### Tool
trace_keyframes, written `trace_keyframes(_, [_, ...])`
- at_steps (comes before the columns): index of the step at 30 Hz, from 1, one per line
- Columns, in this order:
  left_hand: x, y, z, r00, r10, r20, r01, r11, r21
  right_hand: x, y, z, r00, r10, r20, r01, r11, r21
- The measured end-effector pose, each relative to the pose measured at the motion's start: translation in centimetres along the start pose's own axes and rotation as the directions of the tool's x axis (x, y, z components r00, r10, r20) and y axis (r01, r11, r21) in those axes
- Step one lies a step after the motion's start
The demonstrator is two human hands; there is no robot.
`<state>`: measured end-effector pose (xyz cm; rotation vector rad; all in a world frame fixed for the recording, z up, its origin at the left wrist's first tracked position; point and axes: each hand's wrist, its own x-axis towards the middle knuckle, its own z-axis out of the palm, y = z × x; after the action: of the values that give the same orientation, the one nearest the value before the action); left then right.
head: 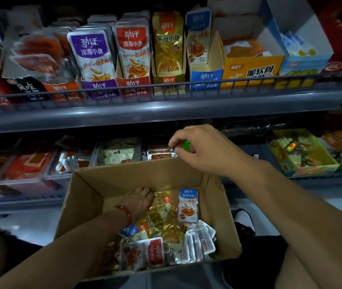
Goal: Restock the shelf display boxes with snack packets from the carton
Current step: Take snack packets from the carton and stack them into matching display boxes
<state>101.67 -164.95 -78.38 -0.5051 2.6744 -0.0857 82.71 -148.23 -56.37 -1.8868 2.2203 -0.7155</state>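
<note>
a shop aisle: grey metal shelves with a wire rail [166,94] hold printed cardboard display boxes [133,85] of branded foil snack packets [167,42].

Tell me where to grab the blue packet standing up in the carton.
Pinch the top edge of the blue packet from above. It leans upright against the carton wall with its blue header uppermost and free, while its lower end is tucked among the gold packets. The left hand is nearest.

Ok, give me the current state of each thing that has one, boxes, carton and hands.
carton: open, partly filled with loose packets
blue display box: nearly empty
gold display box: full
left hand: inside the carton, on the gold packets
right hand: pinching a green item
</note>
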Motion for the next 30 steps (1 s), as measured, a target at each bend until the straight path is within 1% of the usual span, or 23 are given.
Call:
trace_keyframes(2, [-0.3,0.9,-1.0,0.998,-0.04,0.041,0.039,0.999,0.018,0.0,0.2,-0.1,1.0,0.002,0.018,-0.002,1.0,0.001])
trace_keyframes(4, [-0.4,1.2,-1.4,0.994,-0.103,0.031,0.101,0.993,0.06,0.0,0.4,-0.2,1.0,0.011,0.022,-0.012,1.0,0.008])
trace_keyframes(6, [-1.0,0.9,-1.7,0.987,-0.152,0.046,0.151,0.988,0.03,0.1,0.6,-0.3,0.999,0.02,0.032,-0.02,1.0,0.009])
trace_keyframes(7, [-1.3,0.7,-1.8,0.98,-0.186,0.069,0.187,0.982,-0.009,0.1,0.6,-0.3,0.999,0.024,0.04,-0.025,1.0,0.008])
trace_keyframes(8, [-1.5,0.3,-2.0,0.978,-0.201,0.058,0.205,0.975,-0.082,0.1,0.7,-0.3,0.998,0.03,0.047,-0.03,1.0,0.009])
trace_keyframes(10, [-2.2,-0.1,-3.0,0.977,-0.211,0.034,0.212,0.936,-0.281,0.2,0.7,-0.2,0.997,0.039,0.063,-0.04,0.999,0.007])
trace_keyframes(11, [-2.5,-0.4,-3.7,0.979,-0.198,0.045,0.2,0.905,-0.375,0.2,0.7,-0.1,0.996,0.041,0.077,-0.042,0.999,0.009])
trace_keyframes(13, [-3.3,-0.9,-5.5,0.986,-0.136,0.093,0.165,0.849,-0.503,0.2,0.7,0.1,0.991,0.033,0.126,-0.036,0.999,0.02])
trace_keyframes(15, [-4.6,-1.3,-8.2,0.991,-0.082,0.102,0.128,0.776,-0.617,0.2,0.7,0.3,0.975,0.034,0.219,-0.039,0.999,0.019])
trace_keyframes(17, [-5.8,-1.6,-11.2,0.999,-0.033,0.015,0.033,0.665,-0.746,0.0,0.9,0.5,0.939,0.071,0.336,-0.062,0.997,-0.038])
trace_keyframes(19, [-6.9,-1.5,-14.1,0.993,0.028,-0.113,-0.112,0.51,-0.853,-0.4,1.1,0.3,0.901,0.133,0.413,-0.106,0.99,-0.088])
trace_keyframes(20, [-7.3,-1.4,-15.1,0.985,0.041,-0.165,-0.166,0.437,-0.884,-0.5,1.1,0.1,0.902,0.142,0.408,-0.13,0.99,-0.057])
trace_keyframes(22, [-7.9,-1.2,-16.4,0.974,0.01,-0.226,-0.218,0.303,-0.928,-0.7,1.0,-0.6,0.935,0.121,0.333,-0.171,0.977,0.125])
trace_keyframes(23, [-7.9,-1.1,-16.8,0.968,-0.013,-0.25,-0.24,0.239,-0.941,-0.8,0.8,-1.0,0.95,0.123,0.286,-0.191,0.956,0.224])
trace_keyframes(25, [-8.2,-0.8,-17.5,0.958,-0.047,-0.282,-0.273,0.141,-0.951,-1.1,0.4,-1.8,0.964,0.166,0.208,-0.233,0.905,0.356])
trace_keyframes(26, [-8.2,-0.7,-17.8,0.954,-0.055,-0.295,-0.289,0.106,-0.952,-1.2,0.2,-2.1,0.965,0.191,0.18,-0.249,0.885,0.394])
trace_keyframes(30, [-8.4,-1.0,-18.8,0.926,-0.082,-0.368,-0.364,0.052,-0.93,-1.7,-0.8,-2.5,0.95,0.307,0.049,-0.293,0.83,0.474])
